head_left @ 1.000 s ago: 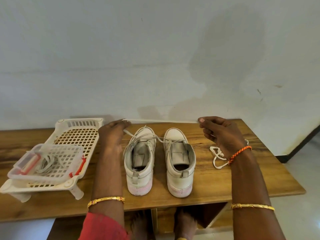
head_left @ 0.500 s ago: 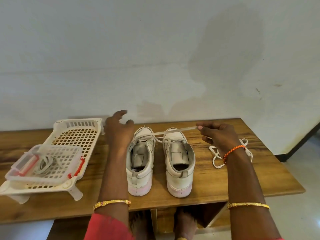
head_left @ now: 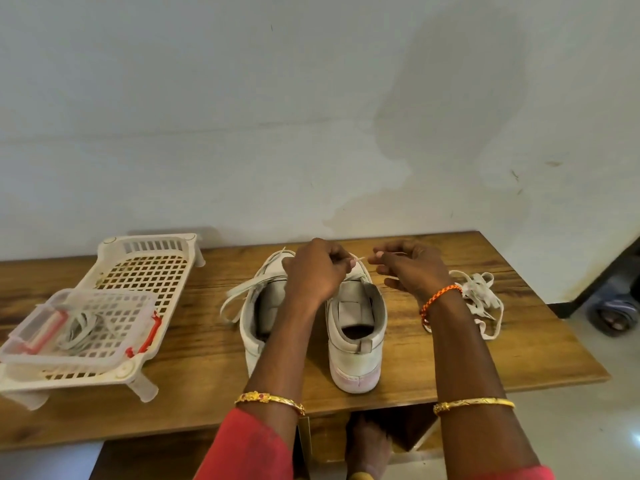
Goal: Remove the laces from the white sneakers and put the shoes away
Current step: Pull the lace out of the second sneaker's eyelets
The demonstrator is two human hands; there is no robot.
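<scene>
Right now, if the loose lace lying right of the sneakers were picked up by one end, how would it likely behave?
The loose lace would probably hang limp: it lies in soft, tangled loops on the table. It looks flat and thin, so likely very light. The tangle may lift as a clump rather than a straight strand.

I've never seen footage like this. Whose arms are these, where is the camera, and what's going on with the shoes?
No machine here: a person wears a camera on the head, looking down at their own two arms. On the wooden table stand two white sneakers, the left sneaker and the right sneaker, heels toward the person. The left hand and right hand meet above the toes, each pinching a thin lace stretched between them. A loose lace lies to the right. On the left sits a white plastic rack with a clear lidded box resting on it.
</scene>
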